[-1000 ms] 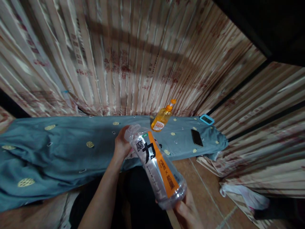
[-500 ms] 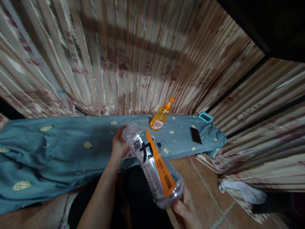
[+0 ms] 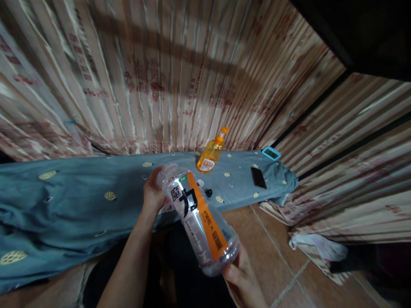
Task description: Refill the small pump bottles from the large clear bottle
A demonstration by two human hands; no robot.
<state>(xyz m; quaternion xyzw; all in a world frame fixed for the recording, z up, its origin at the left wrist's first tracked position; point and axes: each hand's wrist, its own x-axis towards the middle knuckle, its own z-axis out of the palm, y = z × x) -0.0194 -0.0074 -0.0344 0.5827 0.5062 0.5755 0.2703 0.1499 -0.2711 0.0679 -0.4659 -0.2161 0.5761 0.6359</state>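
A clear plastic drink bottle (image 3: 195, 218) with an orange and silver label and large black characters is held tilted over my lap. Its neck points to the upper left, and no cap shows on it. My left hand (image 3: 154, 192) grips the neck end from behind, its fingertips hidden by the bottle. At the base, my right hand (image 3: 239, 273) is closed round the lower end with the thumb on the near side. Just beyond the bottle, a small black round object (image 3: 208, 193) rests on the cloth.
A blue-grey cloth (image 3: 80, 192) with yellow prints covers the long surface ahead. On it stand an orange pump bottle (image 3: 210, 157), a black phone (image 3: 258, 178) and a blue-framed digital clock (image 3: 271, 153). Pleated curtains (image 3: 154, 85) hang behind. A whitish cloth (image 3: 321, 247) lies low at the right.
The whole scene has shifted slightly left in view. Both hands keep their hold on the drink bottle, whose tilt is nearly the same.
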